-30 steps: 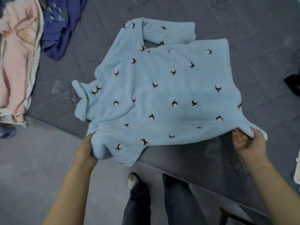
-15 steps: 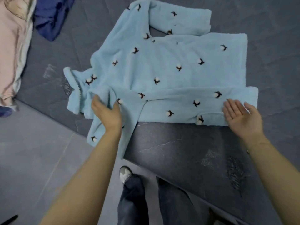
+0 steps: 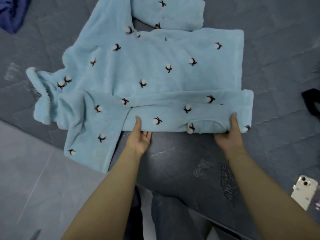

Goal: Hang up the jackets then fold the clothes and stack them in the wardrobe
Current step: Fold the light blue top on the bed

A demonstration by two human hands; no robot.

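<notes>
A light blue fleece top (image 3: 147, 66) with small white-and-brown cotton flowers lies flat on a dark grey surface (image 3: 181, 161). Its near side is folded over into a long strip. My left hand (image 3: 141, 135) pinches the near folded edge around the middle, thumb on top and fingers underneath. My right hand (image 3: 229, 134) grips the same edge near the right end in the same way. One sleeve hangs over the surface's front-left edge. The other sleeve lies folded at the far side.
A white phone (image 3: 303, 191) lies on the surface at the right edge. A black item (image 3: 311, 104) shows at the far right. A dark blue garment (image 3: 12, 13) sits at the top left. The grey floor (image 3: 34, 170) and my legs are below.
The near side of the top has been folded over onto the body. Both hands then moved from lying on the fabric to gripping the new folded edge, the left hand shifting right.
</notes>
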